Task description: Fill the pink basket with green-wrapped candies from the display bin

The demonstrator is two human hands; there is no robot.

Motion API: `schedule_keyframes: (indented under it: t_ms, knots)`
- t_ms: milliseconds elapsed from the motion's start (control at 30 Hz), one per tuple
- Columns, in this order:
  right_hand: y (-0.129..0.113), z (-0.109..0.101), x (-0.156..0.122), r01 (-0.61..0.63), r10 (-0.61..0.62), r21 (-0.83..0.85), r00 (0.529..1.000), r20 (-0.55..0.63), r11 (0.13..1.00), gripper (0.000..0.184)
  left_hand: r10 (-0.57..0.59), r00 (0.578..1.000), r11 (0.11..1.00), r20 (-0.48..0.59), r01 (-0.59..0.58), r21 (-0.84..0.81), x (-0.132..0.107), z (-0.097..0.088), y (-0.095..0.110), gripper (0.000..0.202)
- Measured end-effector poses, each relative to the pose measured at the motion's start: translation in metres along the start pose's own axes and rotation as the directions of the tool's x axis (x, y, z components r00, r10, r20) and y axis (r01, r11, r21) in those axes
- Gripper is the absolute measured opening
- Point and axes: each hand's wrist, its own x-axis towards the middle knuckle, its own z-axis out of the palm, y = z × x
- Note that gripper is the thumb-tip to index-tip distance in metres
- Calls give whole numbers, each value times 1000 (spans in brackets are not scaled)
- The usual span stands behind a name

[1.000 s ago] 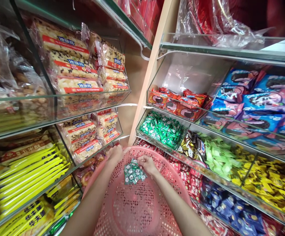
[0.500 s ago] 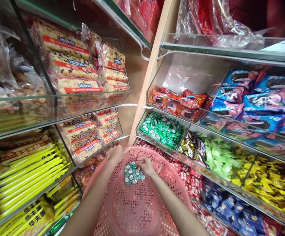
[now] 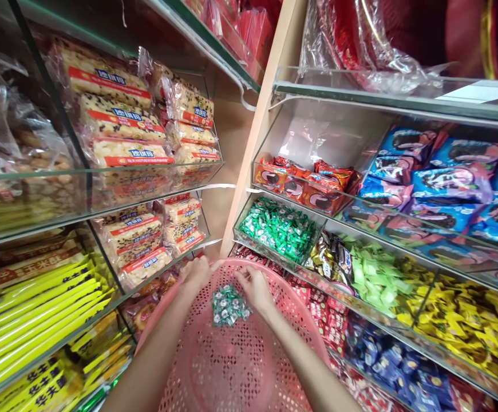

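A pink perforated plastic basket is held in front of me, below the shelves. My left hand grips its far rim, fingers curled over the edge. My right hand rests inside the basket near the rim, fingers bent down, right beside a small heap of green wrapped candies on the basket's floor. Whether its fingertips pinch a candy I cannot make out. The same green candies fill a clear bin on the shelf just above and right of my right hand.
Glass shelves on the left hold wrapped puffed-rice bars and yellow packs. On the right, clear bins hold orange packets, blue cookie packs, light green candies, yellow candies and blue candies.
My right hand has drawn slightly toward the basket's far rim, away from the green candies. The view has shifted a little; the left hand still holds the rim.
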Motion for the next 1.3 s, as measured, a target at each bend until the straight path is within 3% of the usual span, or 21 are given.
schedule_keyframes:
  t_ms: [133, 300, 433, 600, 767, 933, 1033, 1167, 1300]
  knots:
    - [-42, -42, 13, 134, -146, -236, 989, -36, 963, 33, -16, 1000, 1000, -1, 16, -2, 2, 2, -2, 79]
    - [-54, -80, 47, -22, -104, -556, 975, -194, 831, 34, -13, 1000, 1000, 25, 13, -14, -1, -3, 0, 73]
    - [-46, -87, 67, -124, -33, -635, 973, -229, 763, 38, -10, 1000, 1000, 28, 10, -15, -2, -4, -1, 73]
    - [-41, -84, 72, -146, 49, -594, 983, -177, 791, 34, -9, 999, 1000, 32, 9, -24, 2, -1, -3, 77]
    - [-31, -80, 72, -97, -21, -510, 975, -220, 855, 29, -3, 1000, 1000, 22, 3, -7, 2, 0, -3, 74]
    - [-19, -78, 77, 58, -166, -373, 950, -263, 926, 27, 3, 1000, 1000, 23, -2, -5, 2, -2, -2, 73]
    - [-18, -81, 79, 99, -179, -254, 932, -314, 962, 20, -1, 1000, 1000, 28, 1, -6, 1, -3, -2, 73]
    - [-25, -82, 69, 154, -119, 60, 916, -382, 986, 21, -14, 999, 1000, 30, 15, -17, 1, -4, -1, 75]
    - [-39, -74, 48, 120, -1, 480, 971, -240, 869, 31, -15, 1000, 1000, 24, 15, -17, 1, -3, -1, 76]
